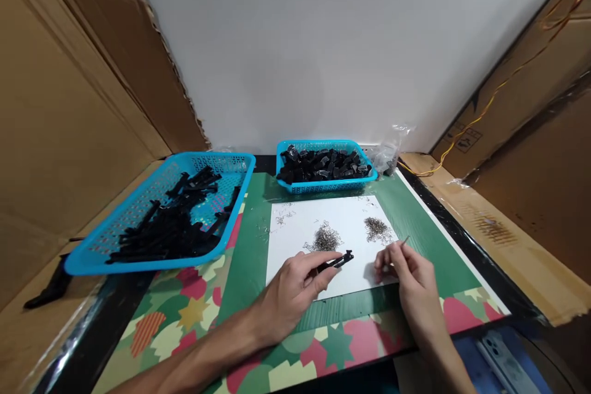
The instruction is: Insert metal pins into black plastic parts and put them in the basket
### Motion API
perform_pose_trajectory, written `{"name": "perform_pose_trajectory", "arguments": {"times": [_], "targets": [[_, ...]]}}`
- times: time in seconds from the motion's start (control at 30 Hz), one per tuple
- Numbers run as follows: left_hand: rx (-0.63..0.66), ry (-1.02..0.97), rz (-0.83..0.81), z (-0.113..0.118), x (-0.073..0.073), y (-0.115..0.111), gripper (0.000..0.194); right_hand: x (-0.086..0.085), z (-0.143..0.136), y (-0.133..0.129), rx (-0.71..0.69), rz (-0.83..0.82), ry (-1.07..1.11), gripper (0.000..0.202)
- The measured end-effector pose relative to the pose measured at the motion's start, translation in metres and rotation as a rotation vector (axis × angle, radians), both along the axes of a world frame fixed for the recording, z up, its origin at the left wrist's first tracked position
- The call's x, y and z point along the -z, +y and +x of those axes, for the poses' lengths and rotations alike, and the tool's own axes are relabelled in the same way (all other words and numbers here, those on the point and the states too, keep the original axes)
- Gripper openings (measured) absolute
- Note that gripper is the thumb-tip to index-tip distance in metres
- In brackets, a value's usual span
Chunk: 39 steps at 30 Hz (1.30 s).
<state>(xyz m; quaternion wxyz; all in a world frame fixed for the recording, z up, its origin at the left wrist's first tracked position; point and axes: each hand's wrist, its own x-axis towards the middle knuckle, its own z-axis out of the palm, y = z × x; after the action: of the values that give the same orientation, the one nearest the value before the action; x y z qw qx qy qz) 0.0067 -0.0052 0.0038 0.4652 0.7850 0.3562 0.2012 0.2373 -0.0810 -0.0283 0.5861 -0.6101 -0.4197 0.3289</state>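
My left hand is closed round a slim black plastic part, its notched end sticking out past thumb and fingers. Off to the right, my right hand pinches a thin brownish stick-like piece; only its tip shows, so its kind is unclear. Beneath both hands lies a white sheet. On it, a pile of small metal wire pieces, seemingly springs, sits just beyond my left hand. A second pile of tiny metal pieces is beyond my right hand.
A large blue basket of long black parts stands left. A smaller blue basket with black and clear pieces stands at the back, beside a clear plastic bag. Cardboard walls flank the table. A phone lies low at right.
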Motion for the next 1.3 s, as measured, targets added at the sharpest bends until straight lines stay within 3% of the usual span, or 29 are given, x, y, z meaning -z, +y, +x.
{"name": "perform_pose_trajectory", "arguments": {"times": [0.13, 0.27, 0.4, 0.77, 1.03, 1.3], "targets": [[-0.030, -0.049, -0.044, -0.001, -0.003, -0.001, 0.043, -0.006, 0.027, 0.003, -0.002, -0.079, -0.260, 0.053], [-0.011, -0.101, -0.005, -0.001, -0.001, -0.001, 0.035, -0.010, 0.041, 0.008, 0.043, -0.184, -0.523, 0.041], [0.007, -0.135, 0.013, -0.001, 0.003, -0.001, 0.032, -0.005, 0.045, 0.011, 0.078, -0.217, -0.597, 0.035], [0.043, -0.140, 0.050, 0.000, 0.004, -0.001, 0.033, 0.007, 0.049, 0.019, -0.003, -0.205, -0.716, 0.031], [-0.048, -0.186, 0.044, -0.002, 0.003, -0.002, 0.034, -0.006, 0.025, 0.020, -0.070, -0.184, -0.634, 0.028], [-0.201, -0.271, -0.018, 0.000, 0.002, 0.003, 0.035, -0.004, -0.010, 0.052, -0.236, -0.173, -0.601, 0.019]]}}
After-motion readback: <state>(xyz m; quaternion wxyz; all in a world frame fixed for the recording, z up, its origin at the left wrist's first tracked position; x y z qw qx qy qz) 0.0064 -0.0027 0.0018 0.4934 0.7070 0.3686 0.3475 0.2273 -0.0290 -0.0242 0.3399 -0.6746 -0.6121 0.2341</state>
